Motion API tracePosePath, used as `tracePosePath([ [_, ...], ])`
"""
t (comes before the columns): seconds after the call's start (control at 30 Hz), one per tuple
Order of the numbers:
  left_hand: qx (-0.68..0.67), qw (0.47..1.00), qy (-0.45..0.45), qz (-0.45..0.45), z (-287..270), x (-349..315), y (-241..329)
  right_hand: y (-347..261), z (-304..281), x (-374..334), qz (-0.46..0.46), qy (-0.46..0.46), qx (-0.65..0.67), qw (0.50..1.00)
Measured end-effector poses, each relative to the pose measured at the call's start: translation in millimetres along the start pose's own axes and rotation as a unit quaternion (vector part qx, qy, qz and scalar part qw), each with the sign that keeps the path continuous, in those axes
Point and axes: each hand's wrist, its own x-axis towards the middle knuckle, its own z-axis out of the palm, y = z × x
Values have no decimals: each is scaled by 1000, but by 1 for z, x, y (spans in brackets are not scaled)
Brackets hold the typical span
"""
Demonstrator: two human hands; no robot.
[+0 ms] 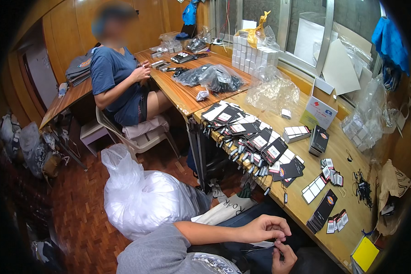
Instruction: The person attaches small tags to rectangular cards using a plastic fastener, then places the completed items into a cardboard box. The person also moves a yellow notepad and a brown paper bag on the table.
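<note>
My left hand [266, 228] reaches in over my lap from the left, thumb and fingertips pinched together. Just below it, my right hand [284, 259] is closed in a pinch too, and the fingertips of both hands nearly meet. A thin, pale tag [262, 245] sticks out leftward from between them, its end at the right fingertips. Whatever the left fingertips pinch is too small to make out. Closest on the table are a stack of black hang tags [322, 211] and a few small white tags [337, 222].
A large heap of black and white hang tags with strings [255, 137] covers the table's [278, 214] left edge. Black cords [362, 188] lie at right. A stuffed plastic bag [146, 201] stands on the floor. Another person [118, 82] sits at the far table.
</note>
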Motion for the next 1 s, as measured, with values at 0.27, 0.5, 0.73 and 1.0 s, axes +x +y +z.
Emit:
tracePosePath([
  [0.27, -21, 999, -21, -13, -3, -3, 2, -2, 2, -1, 6, 2, -2, 1000],
  [0.5, 0, 1000, -3, -1, -1, -4, 5, -4, 5, 0, 3, 9, 6, 1000],
  [0.73, 60, 995, 71, -44, 1, 4, 13, 37, 12, -21, 132, 212, 200, 947],
  [1.0, 135, 979, 137, -69, -2, -1, 14, 19, -6, 8, 180, 112, 503, 838],
])
